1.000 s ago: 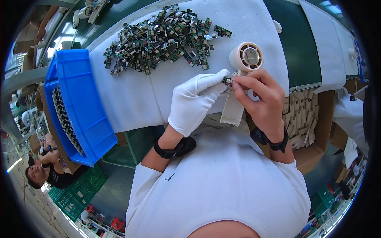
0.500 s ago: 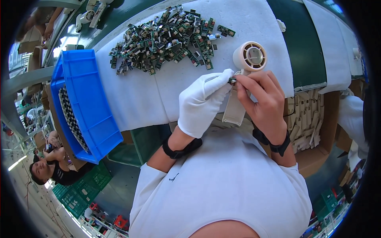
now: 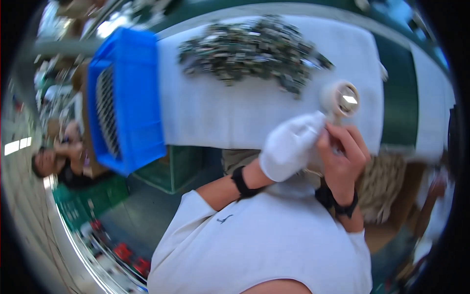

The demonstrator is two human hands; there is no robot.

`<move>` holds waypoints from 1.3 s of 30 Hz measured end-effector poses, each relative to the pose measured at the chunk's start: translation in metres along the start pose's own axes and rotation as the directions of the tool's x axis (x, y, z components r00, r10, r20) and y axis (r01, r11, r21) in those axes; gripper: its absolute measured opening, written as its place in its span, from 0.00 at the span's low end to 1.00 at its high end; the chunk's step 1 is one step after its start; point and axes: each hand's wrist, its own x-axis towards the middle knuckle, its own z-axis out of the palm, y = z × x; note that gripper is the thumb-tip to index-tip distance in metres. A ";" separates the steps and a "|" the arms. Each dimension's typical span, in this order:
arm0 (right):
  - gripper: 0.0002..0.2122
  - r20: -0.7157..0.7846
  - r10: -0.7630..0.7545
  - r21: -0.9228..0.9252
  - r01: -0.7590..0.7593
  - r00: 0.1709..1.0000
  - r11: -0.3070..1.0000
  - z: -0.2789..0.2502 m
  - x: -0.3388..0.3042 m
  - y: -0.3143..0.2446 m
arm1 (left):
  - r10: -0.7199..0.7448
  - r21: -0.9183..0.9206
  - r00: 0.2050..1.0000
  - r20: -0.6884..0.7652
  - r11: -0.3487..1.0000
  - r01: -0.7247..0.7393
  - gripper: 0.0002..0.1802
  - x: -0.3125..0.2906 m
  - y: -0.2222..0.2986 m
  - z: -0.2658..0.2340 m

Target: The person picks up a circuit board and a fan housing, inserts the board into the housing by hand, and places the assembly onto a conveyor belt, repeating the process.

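Note:
The whole view is smeared by motion. A cream handheld fan (image 3: 339, 99) with a round head points away from me, its neck running down between my hands. My left hand (image 3: 291, 146), in a white glove, is closed around the part below the neck. My bare right hand (image 3: 344, 153) has its fingers curled, with the fingertips meeting the glove just under the fan head. Whatever sits between those fingertips is hidden by blur, and the hands cover most of the fan's handle. Beyond them a heap of small green circuit boards (image 3: 249, 51) lies on the white-covered table (image 3: 210, 112).
A blue plastic bin (image 3: 139, 98) stands at the table's left, with rows of parts inside. Below right is a carton of pale plastic pieces (image 3: 382, 188). A green crate (image 3: 171, 171) sits under the table edge. Another person (image 3: 73, 157) is at far left.
The view has swung, so table, bin and heap appear shifted to the right. Both hands stay together at the fan. The small circuit board seen at the fingertips can no longer be made out.

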 end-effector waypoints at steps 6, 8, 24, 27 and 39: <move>0.06 0.057 0.088 0.023 -0.090 0.994 0.996 0.002 -0.006 0.001 | -0.160 -0.056 0.981 0.108 0.984 0.166 0.21 0.002 0.004 -0.007; 0.08 0.123 -0.008 -0.024 0.011 0.992 1.000 -0.010 -0.001 0.005 | -0.137 0.015 0.990 0.045 0.991 0.136 0.21 0.007 0.008 -0.015; 0.25 0.466 0.001 0.093 -0.050 0.885 0.994 0.000 0.217 -0.013 | -0.341 0.524 0.786 -0.516 0.601 0.604 0.24 0.026 -0.093 -0.175; 0.23 0.497 -0.067 0.065 0.040 0.865 0.997 0.059 0.311 0.003 | -0.420 0.495 0.763 -0.492 0.586 0.642 0.23 0.028 -0.095 -0.179; 0.23 0.379 -0.610 -0.352 0.718 0.696 0.601 0.260 0.433 -0.010 | -0.518 0.336 0.720 -0.462 0.649 0.683 0.18 0.044 -0.102 -0.181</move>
